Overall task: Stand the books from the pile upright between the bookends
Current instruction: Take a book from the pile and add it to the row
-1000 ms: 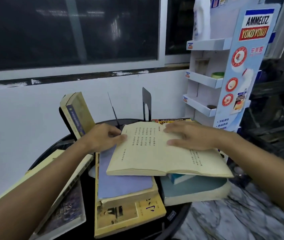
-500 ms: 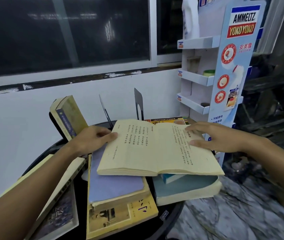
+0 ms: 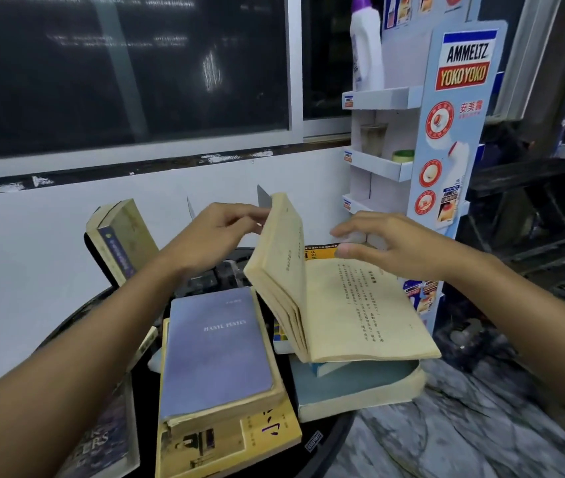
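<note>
An open, yellowed book [image 3: 360, 305] is lying on top of the pile at the right side of the round black table [image 3: 325, 439], its right-hand page flat and facing up, its left half standing nearly upright. The left hand [image 3: 219, 236] is reaching to the top edge of that raised half with fingers extended along its outer face. Blur there is hiding whether they are pinching the pages or only pushing against them. The right hand [image 3: 395, 246] is hovering just above the flat page, fingers spread and relaxed, thumb underneath, holding nothing.

Under the open book a thick grey-blue book [image 3: 360, 384] is lying flat, jutting over the table's edge. Just beside it to the left, a purple book [image 3: 219, 346] is resting on a larger yellow book [image 3: 239, 443]. Another book [image 3: 101, 443] is lying at the lower left, partly behind the left forearm.

At the back left one book [image 3: 122, 243] is leaning tilted, spine toward the camera. Two thin metal bookends [image 3: 263, 198] are standing at the far side of the table — only their tops are showing behind the left hand and the raised pages.

To the right a cardboard display stand [image 3: 460, 132] is standing against the wall, with a white bottle [image 3: 365, 46] on its top shelf.
</note>
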Available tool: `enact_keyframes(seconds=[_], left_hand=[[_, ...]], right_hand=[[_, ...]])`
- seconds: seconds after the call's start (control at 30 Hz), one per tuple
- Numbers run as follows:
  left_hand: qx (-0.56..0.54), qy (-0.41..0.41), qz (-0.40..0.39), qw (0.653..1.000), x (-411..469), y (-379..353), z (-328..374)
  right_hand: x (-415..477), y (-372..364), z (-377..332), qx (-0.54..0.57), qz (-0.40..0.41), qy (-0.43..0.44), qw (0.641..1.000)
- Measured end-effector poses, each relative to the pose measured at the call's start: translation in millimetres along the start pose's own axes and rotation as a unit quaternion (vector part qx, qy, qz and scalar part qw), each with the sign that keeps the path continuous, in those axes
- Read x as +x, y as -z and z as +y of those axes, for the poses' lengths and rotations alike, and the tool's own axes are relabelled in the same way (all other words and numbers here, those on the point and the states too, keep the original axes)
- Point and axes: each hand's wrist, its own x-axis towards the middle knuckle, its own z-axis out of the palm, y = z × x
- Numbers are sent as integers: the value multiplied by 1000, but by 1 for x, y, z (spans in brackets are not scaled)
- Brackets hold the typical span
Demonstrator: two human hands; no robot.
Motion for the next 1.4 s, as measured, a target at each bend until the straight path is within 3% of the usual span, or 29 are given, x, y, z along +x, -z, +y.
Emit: enact_keyframes(seconds=[0.37, 0.47, 0.73, 1.07, 1.27, 1.4], left_hand=[[20, -35, -54, 998, 13, -52, 14], [59, -37, -71, 995, 15, -65, 9], [151, -17, -128, 980, 15, -82, -17], [206, 18, -134, 969, 8, -75, -46], [199, 25, -131, 971, 6, -82, -48], [187, 29, -134, 973, 7, -85, -47]], right_hand=[[-28, 13, 8, 126, 32, -41, 991], [-41, 10, 23, 164, -7, -85, 983], [-63, -7, 57, 116, -24, -119, 986], [-56, -23, 75, 129, -45, -154, 979], [-45, -27, 76, 186, -53, -182, 964], [-39, -24, 73, 164, -29, -175, 970]])
